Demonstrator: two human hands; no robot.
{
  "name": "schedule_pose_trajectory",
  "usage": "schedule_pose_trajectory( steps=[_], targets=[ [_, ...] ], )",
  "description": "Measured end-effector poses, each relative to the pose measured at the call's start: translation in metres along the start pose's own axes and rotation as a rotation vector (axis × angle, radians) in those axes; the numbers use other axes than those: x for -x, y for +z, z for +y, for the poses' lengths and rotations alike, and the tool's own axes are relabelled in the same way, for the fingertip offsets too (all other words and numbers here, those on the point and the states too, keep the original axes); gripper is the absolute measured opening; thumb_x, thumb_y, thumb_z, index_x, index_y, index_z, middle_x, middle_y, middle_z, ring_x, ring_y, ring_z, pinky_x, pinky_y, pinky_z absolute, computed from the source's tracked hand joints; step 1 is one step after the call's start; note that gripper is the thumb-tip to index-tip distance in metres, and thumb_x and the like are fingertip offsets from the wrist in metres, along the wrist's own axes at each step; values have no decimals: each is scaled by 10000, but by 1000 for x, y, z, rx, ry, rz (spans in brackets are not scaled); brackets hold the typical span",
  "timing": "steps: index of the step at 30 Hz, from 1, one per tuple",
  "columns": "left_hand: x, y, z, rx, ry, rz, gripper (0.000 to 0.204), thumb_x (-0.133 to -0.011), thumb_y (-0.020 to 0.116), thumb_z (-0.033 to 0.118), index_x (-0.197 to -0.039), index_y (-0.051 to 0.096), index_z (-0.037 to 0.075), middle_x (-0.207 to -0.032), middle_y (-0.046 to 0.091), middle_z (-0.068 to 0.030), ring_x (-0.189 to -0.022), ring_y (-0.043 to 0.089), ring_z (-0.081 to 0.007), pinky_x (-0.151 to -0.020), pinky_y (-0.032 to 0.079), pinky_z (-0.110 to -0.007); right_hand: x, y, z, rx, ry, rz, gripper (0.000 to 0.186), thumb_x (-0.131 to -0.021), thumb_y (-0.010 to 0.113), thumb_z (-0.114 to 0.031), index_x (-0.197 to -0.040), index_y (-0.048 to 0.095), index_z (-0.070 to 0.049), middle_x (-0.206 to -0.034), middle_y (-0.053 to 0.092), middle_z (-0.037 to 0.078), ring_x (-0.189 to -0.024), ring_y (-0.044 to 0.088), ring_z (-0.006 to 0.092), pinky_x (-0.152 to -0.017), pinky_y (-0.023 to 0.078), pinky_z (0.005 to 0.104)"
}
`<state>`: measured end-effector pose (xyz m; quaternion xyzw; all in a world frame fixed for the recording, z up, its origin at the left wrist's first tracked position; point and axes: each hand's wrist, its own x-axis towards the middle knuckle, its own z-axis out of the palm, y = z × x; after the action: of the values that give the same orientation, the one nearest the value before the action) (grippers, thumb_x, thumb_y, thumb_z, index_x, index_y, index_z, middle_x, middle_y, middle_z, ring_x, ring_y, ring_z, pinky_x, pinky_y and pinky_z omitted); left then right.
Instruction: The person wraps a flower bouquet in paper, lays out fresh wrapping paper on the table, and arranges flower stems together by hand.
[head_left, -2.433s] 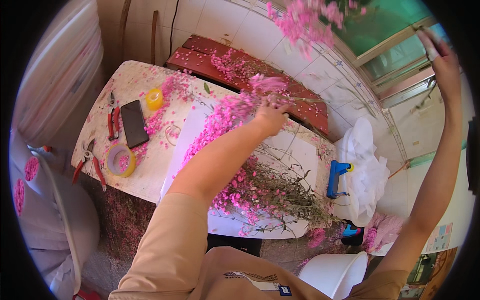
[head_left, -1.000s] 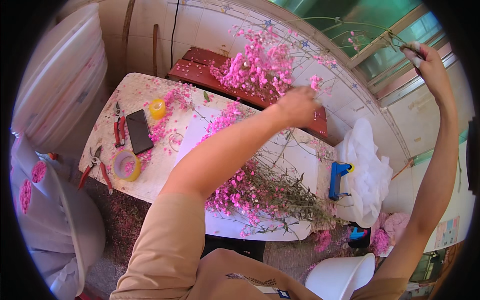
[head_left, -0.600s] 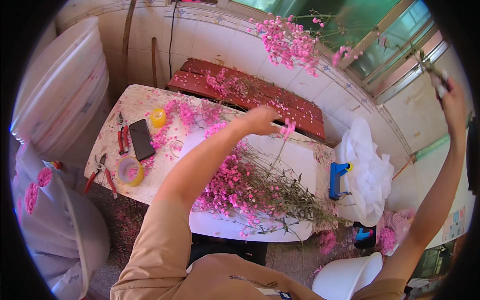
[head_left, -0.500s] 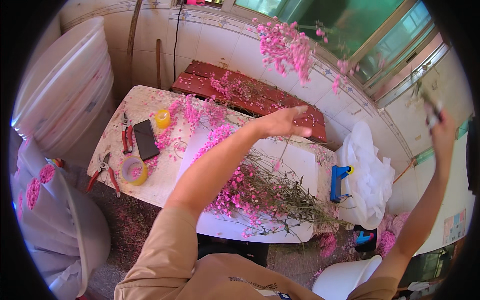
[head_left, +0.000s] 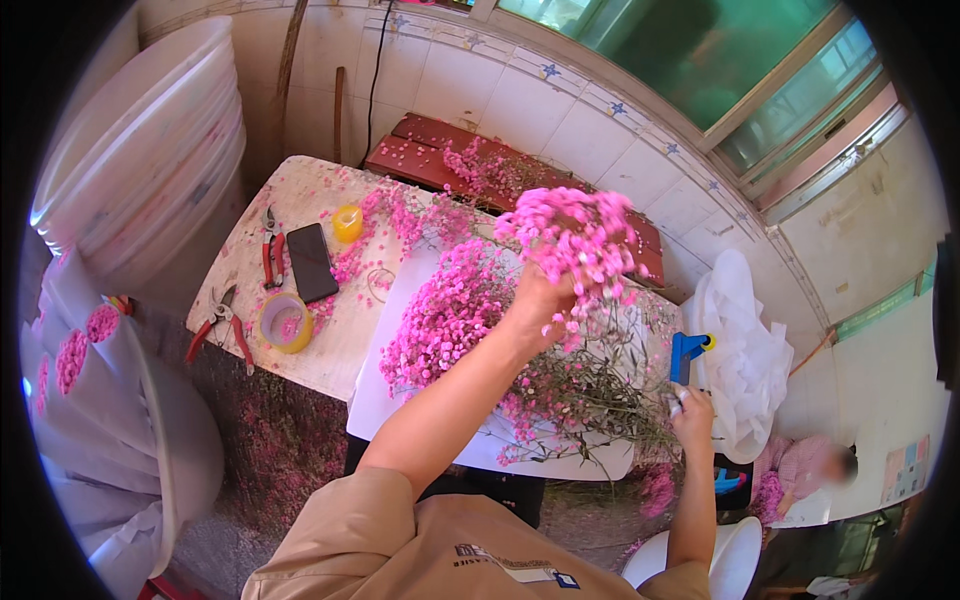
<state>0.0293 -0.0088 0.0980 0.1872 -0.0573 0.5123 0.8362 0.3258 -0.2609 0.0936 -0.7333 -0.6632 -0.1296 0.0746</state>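
My left hand (head_left: 545, 303) is closed around a bunch of pink baby's breath (head_left: 585, 228), just under its flower heads; some fingers are hidden by the blooms. The bunch is held above the table, slightly blurred. My right hand (head_left: 692, 418) is closed on the stem ends at the table's right end, with something white on its fingers. Beneath my left forearm, a pile of pink baby's breath (head_left: 450, 310) lies on a white sheet (head_left: 372, 400), heads to the left, stems to the right. Beside my right hand stands a blue tape dispenser (head_left: 686, 352).
On the table's left (head_left: 240, 250) lie two pruning shears (head_left: 222, 325), a phone (head_left: 312, 262), and tape rolls (head_left: 286, 322). Behind is a red bench (head_left: 420, 155) with loose flowers. Stacked white tubs (head_left: 150, 150) and wrapped bunches (head_left: 75, 360) stand left. A person (head_left: 810, 470) is at the right.
My right hand has come down from the upper right to the table's end, bringing the raised bunch lower. My left hand, open before, has closed under its flower heads.
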Motion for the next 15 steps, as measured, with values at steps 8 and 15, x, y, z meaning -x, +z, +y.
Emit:
schedule_pose_trajectory(
  steps=[8, 15],
  targets=[
    [45, 0, -7, 61, -139, 111, 626, -887, 688, -66, -1442, 435, 78, -1199, 669, -93, -1002, 686, -184, -822, 577, -342, -63, -56, -138, -458, 82, -160, 1286, -582, 973, -209, -1596, 202, -30, -1512, 461, 234, -1383, 472, 365, -1150, 375, 436],
    [57, 20, 48, -241, -110, -104, 602, -855, 757, -40, -1407, 528, 30, -1263, 661, -73, -1168, 620, -165, -1012, 512, -338, -118, -30, -179, -748, -161, -7, 689, -872, 757, -57, -1465, 415, 22, -1320, 609, 119, -1168, 610, 183, -1017, 482, 337]
  ],
)
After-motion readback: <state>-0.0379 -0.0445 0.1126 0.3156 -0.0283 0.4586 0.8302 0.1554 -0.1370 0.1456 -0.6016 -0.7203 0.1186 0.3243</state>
